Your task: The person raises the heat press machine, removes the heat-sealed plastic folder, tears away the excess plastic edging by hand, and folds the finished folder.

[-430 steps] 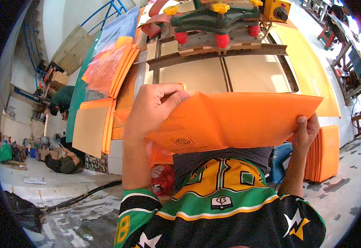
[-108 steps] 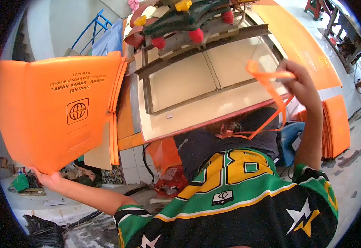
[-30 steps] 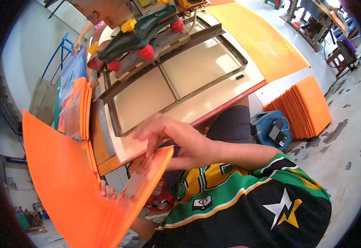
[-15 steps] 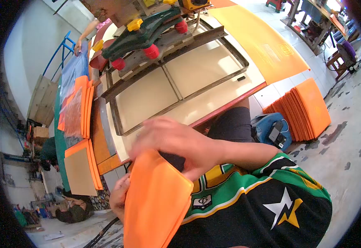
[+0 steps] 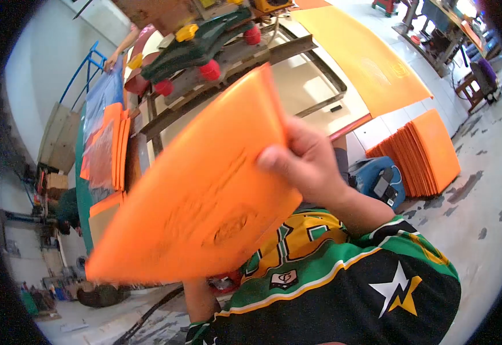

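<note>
An orange folder (image 5: 205, 195) with dark print and a round emblem is lifted in front of my body, tilted and a little blurred. My right hand (image 5: 305, 164) grips its right edge, thumb on the printed face and fingers behind. Below the folder my left forearm shows; the left hand itself is hidden behind the folder. Beyond it lies the press bed (image 5: 351, 112) with a metal frame (image 5: 337, 86), partly covered by the folder. A green clamp (image 5: 196, 52) with red and yellow knobs stands over the bed.
Orange folders (image 5: 113, 149) and clear plastic lie at the left. An orange stack (image 5: 420, 152) stands at the right by a blue stool (image 5: 377, 178) holding a black device. A yellow-orange sheet (image 5: 366, 57) covers the table's right side. Another person's hand (image 5: 112, 60) touches the plastic; someone else sits lower left.
The folder has risen and swung up over the press, its printed face now showing. My right hand has moved up and right to its edge; my left hand has gone out of sight behind it.
</note>
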Action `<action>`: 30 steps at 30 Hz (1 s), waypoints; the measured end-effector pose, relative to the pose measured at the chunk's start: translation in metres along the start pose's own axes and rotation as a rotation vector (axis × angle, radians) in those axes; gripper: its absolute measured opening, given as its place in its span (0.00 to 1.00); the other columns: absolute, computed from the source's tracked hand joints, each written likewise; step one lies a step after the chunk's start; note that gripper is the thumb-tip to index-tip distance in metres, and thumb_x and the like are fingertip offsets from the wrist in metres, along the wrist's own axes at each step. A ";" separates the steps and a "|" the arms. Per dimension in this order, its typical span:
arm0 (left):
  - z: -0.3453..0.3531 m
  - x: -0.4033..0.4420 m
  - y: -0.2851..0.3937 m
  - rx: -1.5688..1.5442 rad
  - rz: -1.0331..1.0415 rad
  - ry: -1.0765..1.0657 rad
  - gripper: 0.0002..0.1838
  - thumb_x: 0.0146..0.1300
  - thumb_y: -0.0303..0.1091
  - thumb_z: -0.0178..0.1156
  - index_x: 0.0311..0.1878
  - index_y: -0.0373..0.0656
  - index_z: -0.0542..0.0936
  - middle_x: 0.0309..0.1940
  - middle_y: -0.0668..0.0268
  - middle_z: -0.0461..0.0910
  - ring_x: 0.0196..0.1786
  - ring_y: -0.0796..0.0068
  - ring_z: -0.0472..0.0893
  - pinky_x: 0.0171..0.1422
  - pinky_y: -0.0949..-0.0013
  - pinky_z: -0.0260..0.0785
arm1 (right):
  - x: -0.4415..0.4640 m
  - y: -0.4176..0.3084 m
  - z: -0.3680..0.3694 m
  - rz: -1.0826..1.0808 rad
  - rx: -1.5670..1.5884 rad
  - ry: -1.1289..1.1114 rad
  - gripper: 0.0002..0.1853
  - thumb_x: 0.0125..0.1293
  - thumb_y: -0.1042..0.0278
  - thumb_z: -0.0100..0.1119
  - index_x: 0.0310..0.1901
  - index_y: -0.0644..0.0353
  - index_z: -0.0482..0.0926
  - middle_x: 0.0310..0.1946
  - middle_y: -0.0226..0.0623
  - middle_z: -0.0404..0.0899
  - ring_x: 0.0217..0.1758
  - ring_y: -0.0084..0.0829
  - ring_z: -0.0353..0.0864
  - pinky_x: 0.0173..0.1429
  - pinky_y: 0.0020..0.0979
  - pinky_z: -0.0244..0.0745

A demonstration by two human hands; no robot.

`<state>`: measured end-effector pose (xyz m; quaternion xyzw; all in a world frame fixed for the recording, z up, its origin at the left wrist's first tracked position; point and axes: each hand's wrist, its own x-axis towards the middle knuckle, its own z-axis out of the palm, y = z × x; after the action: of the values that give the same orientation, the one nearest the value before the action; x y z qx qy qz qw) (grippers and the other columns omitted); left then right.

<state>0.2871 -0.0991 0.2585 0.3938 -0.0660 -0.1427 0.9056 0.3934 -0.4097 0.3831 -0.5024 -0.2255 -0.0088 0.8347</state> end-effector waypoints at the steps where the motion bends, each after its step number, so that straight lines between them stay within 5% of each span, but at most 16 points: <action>1: 0.000 0.004 0.002 0.011 0.030 0.044 0.32 0.77 0.54 0.51 0.68 0.34 0.69 0.55 0.57 0.79 0.57 0.64 0.79 0.66 0.58 0.70 | 0.004 -0.001 -0.008 0.052 0.018 0.053 0.18 0.73 0.63 0.64 0.57 0.66 0.78 0.46 0.31 0.84 0.48 0.19 0.81 0.52 0.25 0.78; 9: 0.030 0.048 -0.020 0.426 0.225 0.170 0.33 0.74 0.55 0.57 0.67 0.34 0.69 0.59 0.59 0.78 0.64 0.66 0.76 0.70 0.61 0.67 | 0.018 0.027 -0.049 0.120 -0.040 0.265 0.19 0.75 0.60 0.60 0.58 0.67 0.77 0.46 0.34 0.84 0.46 0.19 0.82 0.50 0.24 0.79; 12: 0.048 0.063 -0.041 0.506 0.214 0.378 0.25 0.72 0.36 0.64 0.66 0.33 0.70 0.59 0.62 0.78 0.62 0.70 0.77 0.68 0.65 0.69 | 0.017 0.039 -0.052 0.160 -0.158 0.228 0.18 0.76 0.60 0.60 0.56 0.66 0.77 0.45 0.33 0.84 0.45 0.19 0.82 0.50 0.24 0.78; 18: 0.060 0.072 -0.052 0.385 0.237 0.531 0.21 0.68 0.26 0.66 0.61 0.34 0.74 0.55 0.64 0.80 0.55 0.75 0.80 0.61 0.70 0.73 | 0.019 0.039 -0.055 0.167 -0.198 0.157 0.19 0.74 0.62 0.63 0.58 0.67 0.75 0.46 0.34 0.83 0.47 0.21 0.82 0.52 0.26 0.79; 30: 0.068 0.083 -0.045 0.642 0.349 0.593 0.20 0.67 0.31 0.69 0.58 0.35 0.75 0.51 0.63 0.81 0.51 0.75 0.81 0.58 0.69 0.75 | 0.019 0.041 -0.064 0.167 -0.087 0.139 0.24 0.71 0.67 0.66 0.63 0.67 0.72 0.52 0.37 0.83 0.52 0.24 0.83 0.56 0.28 0.80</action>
<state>0.3409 -0.2017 0.2722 0.6607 0.0894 0.1581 0.7284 0.4437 -0.4396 0.3311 -0.5534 -0.1237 0.0162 0.8235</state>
